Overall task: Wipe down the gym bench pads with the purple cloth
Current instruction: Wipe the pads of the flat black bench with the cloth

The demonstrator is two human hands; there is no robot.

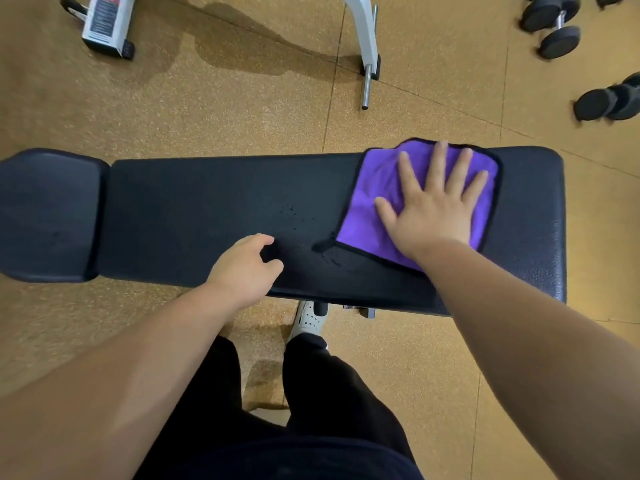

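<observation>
A long black bench pad (pixel 214 209) runs left to right across the view, with a shorter black seat pad (pixel 48 213) at its left end. The purple cloth (pixel 374 188), edged in black, lies flat on the right part of the long pad. My right hand (pixel 433 206) presses flat on the cloth with fingers spread. My left hand (pixel 246 268) rests on the near edge of the long pad, fingers loosely curled, holding nothing. Small wet droplets (pixel 294 216) speckle the pad just left of the cloth.
White machine legs (pixel 367 39) with a chrome peg stand on the orange floor beyond the bench. A white frame foot (pixel 107 26) is at the far left. Black dumbbells (pixel 554 29) lie at the far right. My legs and a white shoe (pixel 308 320) are beneath the bench's near side.
</observation>
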